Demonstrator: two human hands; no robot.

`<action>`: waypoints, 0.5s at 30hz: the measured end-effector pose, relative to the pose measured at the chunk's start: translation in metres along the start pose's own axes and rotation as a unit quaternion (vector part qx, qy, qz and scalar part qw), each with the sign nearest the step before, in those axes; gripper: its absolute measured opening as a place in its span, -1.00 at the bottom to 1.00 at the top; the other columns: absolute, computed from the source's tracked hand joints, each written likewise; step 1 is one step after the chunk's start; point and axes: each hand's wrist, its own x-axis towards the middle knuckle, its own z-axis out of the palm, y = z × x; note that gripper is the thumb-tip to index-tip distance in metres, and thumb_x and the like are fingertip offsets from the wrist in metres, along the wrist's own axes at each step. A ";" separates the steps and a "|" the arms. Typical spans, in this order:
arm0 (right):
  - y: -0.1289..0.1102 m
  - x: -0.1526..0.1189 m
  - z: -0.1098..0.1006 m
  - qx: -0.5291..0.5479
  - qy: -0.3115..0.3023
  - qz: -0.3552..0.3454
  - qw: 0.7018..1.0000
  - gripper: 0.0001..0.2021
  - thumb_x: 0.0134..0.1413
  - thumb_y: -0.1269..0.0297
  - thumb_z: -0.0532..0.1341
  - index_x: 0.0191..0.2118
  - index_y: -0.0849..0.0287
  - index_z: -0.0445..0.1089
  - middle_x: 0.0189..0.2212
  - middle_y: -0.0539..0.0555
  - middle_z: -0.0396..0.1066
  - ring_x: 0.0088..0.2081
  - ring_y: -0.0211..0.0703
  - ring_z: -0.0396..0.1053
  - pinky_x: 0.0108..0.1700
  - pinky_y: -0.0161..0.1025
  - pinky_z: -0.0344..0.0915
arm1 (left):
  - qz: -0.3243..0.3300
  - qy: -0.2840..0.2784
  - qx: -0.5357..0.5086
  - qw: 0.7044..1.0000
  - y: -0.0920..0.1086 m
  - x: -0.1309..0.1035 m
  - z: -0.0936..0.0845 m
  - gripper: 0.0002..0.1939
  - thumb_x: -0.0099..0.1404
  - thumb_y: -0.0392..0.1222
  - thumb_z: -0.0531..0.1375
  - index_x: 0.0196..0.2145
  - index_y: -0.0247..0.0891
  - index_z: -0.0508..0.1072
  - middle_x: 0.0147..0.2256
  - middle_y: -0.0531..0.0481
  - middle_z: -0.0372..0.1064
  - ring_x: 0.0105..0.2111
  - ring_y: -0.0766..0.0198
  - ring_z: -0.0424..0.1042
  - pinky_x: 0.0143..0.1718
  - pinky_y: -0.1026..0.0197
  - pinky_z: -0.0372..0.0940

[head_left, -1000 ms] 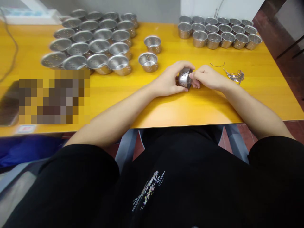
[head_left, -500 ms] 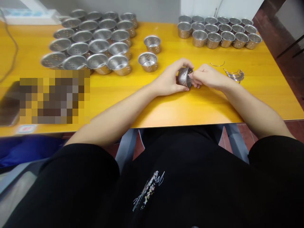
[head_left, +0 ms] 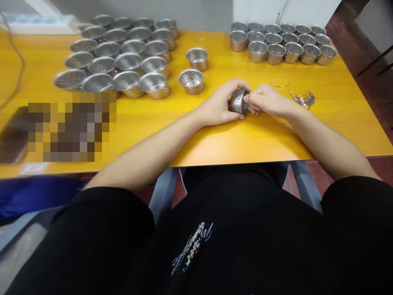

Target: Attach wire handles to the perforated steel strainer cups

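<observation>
My left hand (head_left: pixel 222 102) grips a small perforated metal cup (head_left: pixel 238 102) tipped on its side, its mouth turned toward the right. The thumb is below the cup and the fingers curl over its top. At the cup's opening, my right hand (head_left: pixel 265 100) is closed, fingertips pinched together at the rim; whatever they pinch is hidden. Just right of that hand lies a small pile of curved wire handles (head_left: pixel 303 98). A single curved wire (head_left: pixel 280 85) rests a little farther back.
Several rows of perforated cups (head_left: pixel 127 84) stand at the left, with two separate cups, the nearer one (head_left: pixel 191 81) by my left wrist. More cups (head_left: pixel 276 53) line the back right. A dark flat object (head_left: pixel 14 135) lies at the left beside a pixelated patch.
The view shifts very slightly. Both hands keep the same hold at the cup, which looks turned by a small amount at most.
</observation>
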 end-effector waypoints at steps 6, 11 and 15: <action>0.004 -0.003 -0.002 0.028 -0.014 -0.030 0.999 -0.30 0.70 -0.20 0.52 -0.47 0.06 0.39 -0.53 0.04 0.55 -0.45 -0.21 0.43 -0.30 -0.25 0.41 | -0.008 0.006 0.002 1.000 -0.003 -0.001 -0.002 0.18 0.21 0.60 0.75 0.52 -0.10 0.60 0.50 -0.37 0.64 0.57 -0.49 0.61 0.74 -0.48 0.44; 0.013 -0.003 0.002 0.079 0.029 -0.021 0.996 -0.32 0.45 -0.51 0.63 -0.18 -0.02 0.46 -0.36 0.01 0.62 -0.40 -0.12 0.53 -0.34 -0.19 0.50 | -0.016 0.012 -0.025 0.999 -0.005 0.000 -0.001 0.29 0.17 0.80 0.68 0.53 -0.10 0.57 0.47 -0.38 0.66 0.54 -0.49 0.65 0.69 -0.49 0.48; 0.020 0.001 0.008 0.078 0.127 -0.042 0.988 -0.31 0.31 -0.48 0.70 -0.05 -0.07 0.42 -0.24 0.03 0.60 -0.35 -0.04 0.53 -0.31 -0.08 0.52 | -0.025 0.010 -0.060 0.998 -0.006 0.001 0.002 0.33 0.15 0.80 0.69 0.58 -0.01 0.50 0.51 -0.33 0.64 0.56 -0.48 0.67 0.67 -0.53 0.52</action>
